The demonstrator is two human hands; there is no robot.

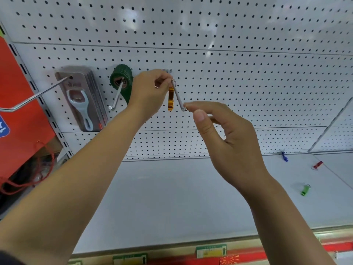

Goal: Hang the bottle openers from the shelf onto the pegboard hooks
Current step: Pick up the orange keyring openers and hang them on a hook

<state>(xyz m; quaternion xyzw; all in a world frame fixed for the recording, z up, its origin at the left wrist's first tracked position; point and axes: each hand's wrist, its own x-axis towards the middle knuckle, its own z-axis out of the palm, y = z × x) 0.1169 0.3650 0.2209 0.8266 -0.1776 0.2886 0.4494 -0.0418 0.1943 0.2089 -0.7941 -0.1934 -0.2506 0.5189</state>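
Observation:
An orange bottle opener (170, 99) hangs by its key ring on a metal pegboard hook (179, 98). My left hand (150, 92) pinches the ring at the top of the opener, up by the pegboard (248, 77). My right hand (225, 134) touches the hook's front tip with thumb and forefinger, its other fingers loosely curled. On the white shelf (172, 197) to the right lie a blue opener (285, 156), a red opener (317, 165) and a green opener (305, 189).
Left of the hook, a green roll (122, 81) hangs on a second hook, and packaged white openers (84, 100) hang on a long one. A red panel (17, 111) stands at far left. Price labels (211, 250) line the shelf's front edge.

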